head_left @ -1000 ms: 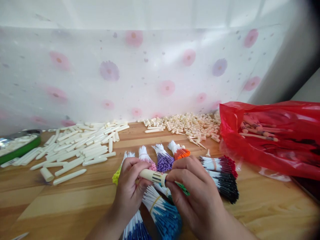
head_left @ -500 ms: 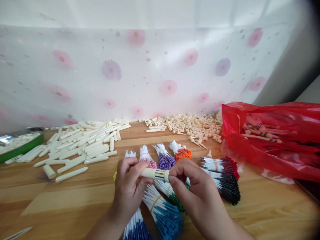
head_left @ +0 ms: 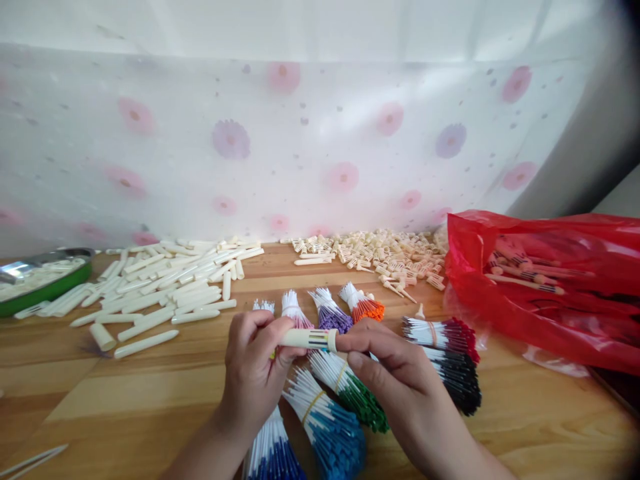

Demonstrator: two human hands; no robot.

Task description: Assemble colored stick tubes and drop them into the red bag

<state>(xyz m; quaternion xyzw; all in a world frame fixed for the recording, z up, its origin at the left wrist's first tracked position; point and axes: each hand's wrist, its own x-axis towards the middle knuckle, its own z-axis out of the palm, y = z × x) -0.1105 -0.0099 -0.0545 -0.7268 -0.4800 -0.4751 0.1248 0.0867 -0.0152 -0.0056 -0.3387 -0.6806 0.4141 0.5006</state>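
Note:
My left hand (head_left: 257, 360) is closed around a cream multicolour pen barrel (head_left: 303, 338), held nearly level above the table. Coloured strips show in the slots near its right end. At that end, the index fingertip of my right hand (head_left: 390, 373) touches the rim. My right thumb is bent just below, and anything pinched there is hidden. Beneath and around my hands lie banded bundles of pen refills: dark blue (head_left: 275, 447), light blue (head_left: 330, 427), green (head_left: 357, 390), pink (head_left: 295, 310), purple (head_left: 330, 310), orange (head_left: 363, 303), black (head_left: 453, 377) and dark red (head_left: 445, 333).
Cream pen barrels (head_left: 175, 287) are heaped at left beside a green tray (head_left: 60, 283). Small slotted cream parts (head_left: 385, 250) pile up at the back. A red plastic bag (head_left: 540, 320) with pens inside lies right. Tweezers (head_left: 37, 460) rest front left; a flowered curtain (head_left: 310, 147) hangs behind.
My right fingers have shifted from around the pen's right end to just beyond its rim, uncovering more of that end and the green bundle. My left hand keeps its grip. The view has shifted slightly.

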